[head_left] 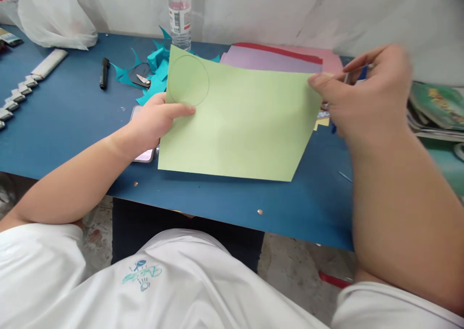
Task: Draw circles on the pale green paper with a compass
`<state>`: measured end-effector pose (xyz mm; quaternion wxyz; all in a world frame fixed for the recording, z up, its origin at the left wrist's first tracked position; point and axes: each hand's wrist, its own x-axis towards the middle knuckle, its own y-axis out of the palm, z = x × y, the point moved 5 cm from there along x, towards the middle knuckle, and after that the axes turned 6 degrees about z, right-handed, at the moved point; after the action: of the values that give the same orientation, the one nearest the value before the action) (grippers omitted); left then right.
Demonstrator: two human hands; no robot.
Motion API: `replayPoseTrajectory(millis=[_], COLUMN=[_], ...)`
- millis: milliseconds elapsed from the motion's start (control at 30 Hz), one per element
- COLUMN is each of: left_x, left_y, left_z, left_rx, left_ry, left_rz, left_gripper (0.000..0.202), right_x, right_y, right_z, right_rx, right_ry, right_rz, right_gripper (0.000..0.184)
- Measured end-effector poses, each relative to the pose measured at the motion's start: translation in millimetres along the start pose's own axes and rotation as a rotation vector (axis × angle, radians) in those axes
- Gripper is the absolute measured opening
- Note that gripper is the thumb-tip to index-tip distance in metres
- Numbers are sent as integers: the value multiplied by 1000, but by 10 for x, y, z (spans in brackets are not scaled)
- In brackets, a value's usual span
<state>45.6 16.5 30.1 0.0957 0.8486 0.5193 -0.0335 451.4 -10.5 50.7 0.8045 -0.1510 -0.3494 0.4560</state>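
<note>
A light green paper sheet [239, 121] with a pencilled circle near its top left corner is held above the blue table [65, 121]. My left hand [155, 118] grips its left edge, thumb on top and fingers underneath. At the sheet's right corner, my right hand [366, 94] is closed and motion-blurred; it pinches the corner and also holds a thin blue and silver tool I cannot identify.
Behind the sheet lie purple, red and pink papers [275, 57], teal paper scraps [155, 72] with small scissors [144, 81], a black marker [104, 72] and a plastic bottle [180, 14]. A phone [144, 154] lies under my left hand. Books [437, 109] sit right, a plastic bag [54, 17] left.
</note>
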Motion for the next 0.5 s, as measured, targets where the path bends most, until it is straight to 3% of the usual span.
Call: replayPoseTrajectory(millis=[100, 267, 367, 500], left_x=[-40, -114, -155, -214], left_y=[49, 165, 228, 282], left_z=[95, 215, 241, 218], left_rx=[42, 73, 94, 134], left_ry=[-60, -149, -181, -207], left_rz=[8, 39, 54, 61], left_gripper=[43, 39, 39, 38], right_x=[-90, -328, -437, -469], right_y=[21, 444, 658, 747], right_z=[168, 354, 357, 290], right_rx=[-167, -281, -212, -110], right_ry=[-82, -266, -310, -287], right_rz=[26, 354, 490, 492], right_gripper=[64, 89, 77, 48])
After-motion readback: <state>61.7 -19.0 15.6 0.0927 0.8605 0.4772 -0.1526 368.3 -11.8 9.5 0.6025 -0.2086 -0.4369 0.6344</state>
